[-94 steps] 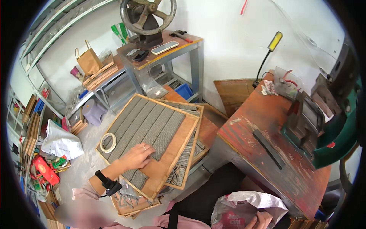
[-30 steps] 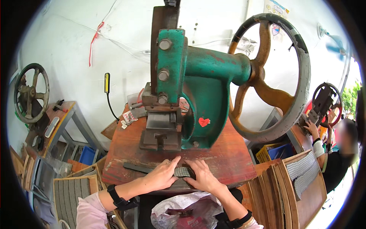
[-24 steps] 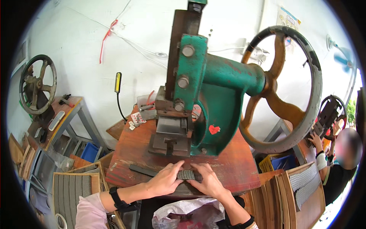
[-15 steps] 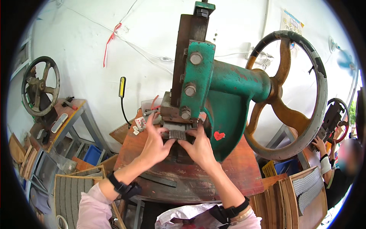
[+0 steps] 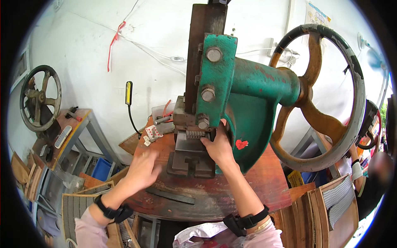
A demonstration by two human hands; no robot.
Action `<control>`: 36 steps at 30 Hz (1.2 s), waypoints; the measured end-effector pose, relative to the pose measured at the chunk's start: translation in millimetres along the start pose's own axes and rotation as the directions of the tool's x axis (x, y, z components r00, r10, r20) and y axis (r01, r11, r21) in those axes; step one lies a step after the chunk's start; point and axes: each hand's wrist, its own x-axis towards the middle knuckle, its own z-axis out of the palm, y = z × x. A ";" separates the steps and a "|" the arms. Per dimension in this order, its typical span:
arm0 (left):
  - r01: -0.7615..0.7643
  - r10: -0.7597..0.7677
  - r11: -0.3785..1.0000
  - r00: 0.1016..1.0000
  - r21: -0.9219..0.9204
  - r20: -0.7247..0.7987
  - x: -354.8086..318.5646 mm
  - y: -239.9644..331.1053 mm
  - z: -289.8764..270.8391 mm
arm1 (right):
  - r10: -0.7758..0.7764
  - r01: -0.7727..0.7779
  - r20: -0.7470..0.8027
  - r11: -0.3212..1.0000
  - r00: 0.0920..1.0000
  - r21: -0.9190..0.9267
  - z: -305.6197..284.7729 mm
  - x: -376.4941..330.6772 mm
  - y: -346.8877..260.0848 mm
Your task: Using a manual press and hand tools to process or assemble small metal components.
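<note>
A small grey block of ribbed strips [image 5: 196,134] lies on a smooth steel plate [image 5: 188,144] under the ram of a green hand press [image 5: 218,78]. My right hand [image 5: 220,148] is at the right of this block, thumb stretched toward its near right corner and the other fingers spread up beside the press body. Some of its fingertips are hidden there. Away from the press, over the left of the wooden bench, my left hand [image 5: 142,170] is smeared by motion; nothing shows in it. A slotted dark base [image 5: 178,165] sits below the plate.
The press's large handwheel [image 5: 359,124] stands at right. A dark flat bar [image 5: 170,196] lies on the red-brown bench top [image 5: 256,190]. Playing cards [image 5: 153,131] and a tool box [image 5: 165,127] are behind. Wooden trays [image 5: 326,219] flank the bench; another person [image 5: 374,186] is far right.
My left hand has let go of the ribbed block and swung left and down. The block now sits farther back, under the ram. My right hand stays beside it.
</note>
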 end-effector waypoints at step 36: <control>0.130 -0.125 0.988 0.990 0.087 -0.060 77.5 65.9 2.5 | -0.299 0.246 -0.116 0.909 0.947 -0.335 -161.3 -141.7 -16.7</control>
